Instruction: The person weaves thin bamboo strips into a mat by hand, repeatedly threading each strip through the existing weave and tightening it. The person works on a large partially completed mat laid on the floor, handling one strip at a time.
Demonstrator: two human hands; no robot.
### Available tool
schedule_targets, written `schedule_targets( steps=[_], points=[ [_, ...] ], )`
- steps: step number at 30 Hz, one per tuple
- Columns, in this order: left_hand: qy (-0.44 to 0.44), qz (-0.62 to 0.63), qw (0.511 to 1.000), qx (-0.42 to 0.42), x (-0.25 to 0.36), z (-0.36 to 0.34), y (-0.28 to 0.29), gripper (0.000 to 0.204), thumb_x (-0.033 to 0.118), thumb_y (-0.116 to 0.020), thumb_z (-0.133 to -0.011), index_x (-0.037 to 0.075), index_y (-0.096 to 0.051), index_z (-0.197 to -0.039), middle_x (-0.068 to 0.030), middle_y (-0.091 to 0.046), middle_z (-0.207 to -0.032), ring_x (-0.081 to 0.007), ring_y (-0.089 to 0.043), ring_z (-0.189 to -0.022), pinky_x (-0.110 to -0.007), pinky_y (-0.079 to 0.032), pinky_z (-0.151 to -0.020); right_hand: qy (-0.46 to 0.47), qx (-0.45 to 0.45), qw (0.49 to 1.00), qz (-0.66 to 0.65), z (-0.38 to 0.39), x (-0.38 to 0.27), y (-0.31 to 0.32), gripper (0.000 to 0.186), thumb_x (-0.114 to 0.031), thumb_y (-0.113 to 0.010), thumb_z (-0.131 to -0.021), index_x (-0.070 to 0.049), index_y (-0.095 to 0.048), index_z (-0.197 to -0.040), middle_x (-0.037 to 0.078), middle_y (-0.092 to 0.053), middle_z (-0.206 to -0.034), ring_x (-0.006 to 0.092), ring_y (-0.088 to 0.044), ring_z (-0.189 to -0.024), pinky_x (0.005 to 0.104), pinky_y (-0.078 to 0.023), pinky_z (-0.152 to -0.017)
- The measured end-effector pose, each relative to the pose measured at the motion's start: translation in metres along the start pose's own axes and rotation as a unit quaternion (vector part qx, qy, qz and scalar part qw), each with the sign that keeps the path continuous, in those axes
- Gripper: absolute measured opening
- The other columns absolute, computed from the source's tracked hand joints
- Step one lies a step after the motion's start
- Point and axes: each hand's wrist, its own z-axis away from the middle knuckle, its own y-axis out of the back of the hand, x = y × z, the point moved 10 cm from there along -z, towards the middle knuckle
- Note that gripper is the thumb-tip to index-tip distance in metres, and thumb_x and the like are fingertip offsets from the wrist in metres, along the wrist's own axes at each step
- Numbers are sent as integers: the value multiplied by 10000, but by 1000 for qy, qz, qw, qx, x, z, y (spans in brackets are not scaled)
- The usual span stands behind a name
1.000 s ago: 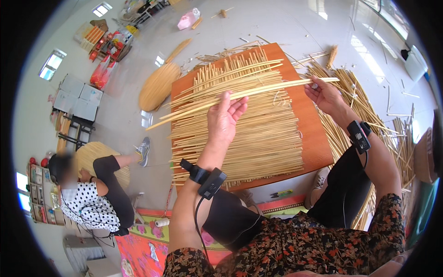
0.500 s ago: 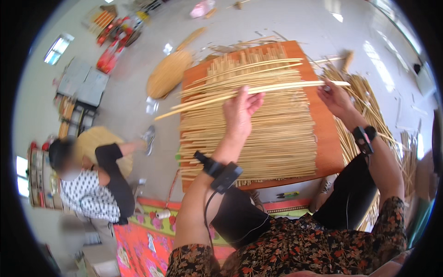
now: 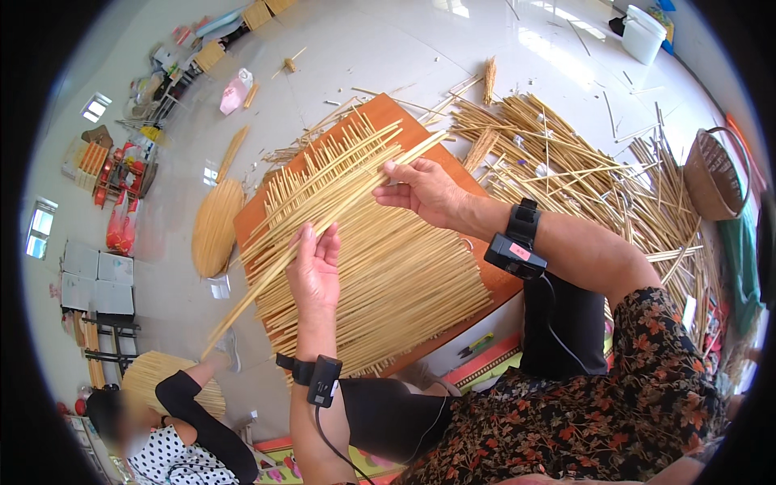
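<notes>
Stalks (image 3: pixel 349 204), pale and in one slim bunch too tightly laid to count, run between two hands above the work. The left hand (image 3: pixel 315 263) has its thumb against the bunch, fingers loosely curled round it; the right hand (image 3: pixel 424 194) pinches it nearer the upper end. Two black wrist devices, one per forearm, sit behind them. Below lies one mat (image 3: pixel 388 279) of many parallel stalks, on one reddish-brown board (image 3: pixel 503 283). The held bunch's lower end juts past the board's left edge over the floor; a bare strip of board shows at its right corner.

Right of the board spreads one big heap (image 3: pixel 566 153) of loose stalks. Two containers stand beyond: one handled wicker basket (image 3: pixel 713 187) and one white bucket (image 3: pixel 644 36), contents unclear. Pale tiled floor (image 3: pixel 356 48) stretches past the far edge. One oval woven piece (image 3: pixel 217 230) lies left; one co-worker (image 3: pixel 178 453) sits lower left.
</notes>
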Motion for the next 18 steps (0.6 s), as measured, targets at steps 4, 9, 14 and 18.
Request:
schedule_targets(
  steps=[4,9,14,18],
  points=[
    [-11,14,1000,19,4,0,7,240,171,-711,-999,36,-650,-1188,-103,-719,-1117,-230,-727,-1025,-296,-625,-834,0,-16,1000,-1,6,-4,-7,239,-203,-608,-1068,26,-593,-1133,148,-669,-1047,266,-735,-981,401,-638,-922],
    [-11,13,1000,23,5,-3,8,251,173,-719,-993,34,-644,-1189,-101,-707,-1120,-231,-716,-1036,-298,-623,-842,11,10,1000,6,11,-15,1,229,-189,-569,-1085,31,-552,-1147,175,-677,-1090,275,-735,-1004,408,-637,-937],
    [-10,9,1000,20,2,-6,7,253,172,-722,-990,33,-643,-1187,-106,-713,-1108,-231,-724,-1020,-292,-628,-820,14,18,1000,7,11,-16,7,215,-185,-563,-1088,28,-565,-1117,175,-688,-1068,270,-740,-982,395,-645,-919],
    [-7,6,1000,26,2,-7,7,258,169,-730,-984,26,-646,-1181,-112,-721,-1089,-232,-735,-1006,-282,-635,-786,20,36,999,25,13,-18,12,201,-184,-569,-1085,17,-580,-1096,165,-695,-1048,252,-743,-961,375,-649,-902]
  ],
)
